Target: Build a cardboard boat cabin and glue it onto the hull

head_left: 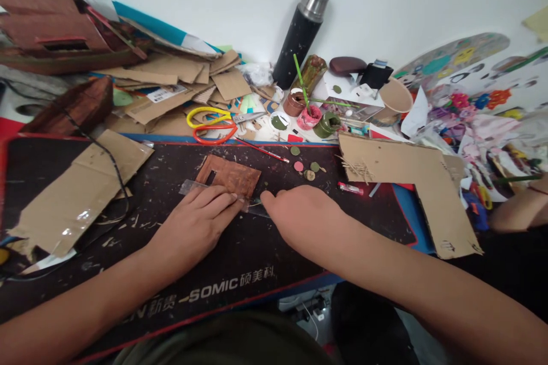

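Note:
My left hand [205,214] lies flat with stretched fingers, pressing a clear plastic ruler [188,186] down along the near edge of a brown-painted cardboard piece [240,175]. That piece has a small rectangular cutout near its left side. Close by on the right, my right hand [302,211] is closed in a fist at the ruler's right end. Whatever it grips is hidden behind the fingers; only a thin dark bit shows by the thumb. Both hands rest low over the dark desk mat [274,251].
Scissors [214,125], a pencil [263,150] and open paint jars [309,117] lie beyond the mat's far edge. Cardboard sheets [81,188] flank the left, an L-shaped cardboard [428,182] the right. A thermos [299,37] stands behind. Another person's arm [520,205] shows far right.

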`<state>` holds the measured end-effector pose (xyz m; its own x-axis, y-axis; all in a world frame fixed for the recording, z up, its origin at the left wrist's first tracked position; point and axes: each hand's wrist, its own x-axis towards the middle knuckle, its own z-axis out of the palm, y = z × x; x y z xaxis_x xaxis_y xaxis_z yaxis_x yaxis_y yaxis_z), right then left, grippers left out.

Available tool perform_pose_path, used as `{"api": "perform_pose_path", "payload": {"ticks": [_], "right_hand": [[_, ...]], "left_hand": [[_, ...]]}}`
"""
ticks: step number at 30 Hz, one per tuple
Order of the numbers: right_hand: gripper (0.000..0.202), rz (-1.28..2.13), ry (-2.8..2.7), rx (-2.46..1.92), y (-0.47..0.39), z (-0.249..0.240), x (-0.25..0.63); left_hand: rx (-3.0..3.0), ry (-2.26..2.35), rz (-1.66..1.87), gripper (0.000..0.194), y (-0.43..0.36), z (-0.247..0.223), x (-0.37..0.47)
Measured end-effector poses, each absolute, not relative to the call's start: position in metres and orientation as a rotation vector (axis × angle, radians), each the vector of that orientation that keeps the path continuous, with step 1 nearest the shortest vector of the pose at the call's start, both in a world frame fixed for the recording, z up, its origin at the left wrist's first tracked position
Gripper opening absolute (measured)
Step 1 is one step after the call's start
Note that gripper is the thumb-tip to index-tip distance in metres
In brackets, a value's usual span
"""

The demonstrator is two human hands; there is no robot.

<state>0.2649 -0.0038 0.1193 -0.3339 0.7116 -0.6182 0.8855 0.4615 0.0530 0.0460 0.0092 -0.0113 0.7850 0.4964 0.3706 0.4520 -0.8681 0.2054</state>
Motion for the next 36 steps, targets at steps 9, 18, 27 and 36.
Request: {"api": "perform_pose_path", "payload": {"ticks": [9,18,27,36], "right_hand": [[0.019,-0.432,2.239,1.476,-0.013,0.103,0.293],[0.027,-0.577,2.291,1.804,-0.017,0.080,0.297],[0.032,-0.458,2.347,2.059,0.008,0.063,0.298],[0.034,-0.362,2.436,2.117,0.014,0.046,0.297]], "left_hand": [[2.879,0.778,0.663,0.036,0.009,-0.014,0.047],[2.939,0.831,0.695,0.033,0.007,-0.013,0.050],[2.938,0.842,0.729,0.032,0.009,-0.007,0.051],[2.935,0.700,0.591,0.030,0.015,0.015,0.037]]}}
